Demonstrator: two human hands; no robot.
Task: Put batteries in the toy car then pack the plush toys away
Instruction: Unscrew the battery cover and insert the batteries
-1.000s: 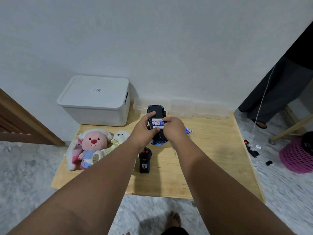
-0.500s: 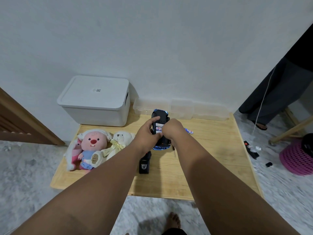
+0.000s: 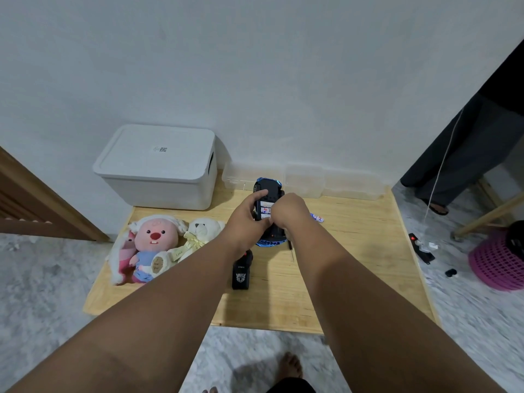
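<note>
The black toy car (image 3: 268, 185) sits underside up with batteries (image 3: 266, 209) in its compartment, plush toys (image 3: 154, 239) lying left of it.

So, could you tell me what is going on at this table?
A person is fitting batteries into the toy car, which is turned belly up. The left hand grips it; the right hand is curled over the battery bay, fingertips hidden. One spare battery lies on the table to the right. The plush toys lie unpacked at the left, and the box behind them has its lid on.
</note>
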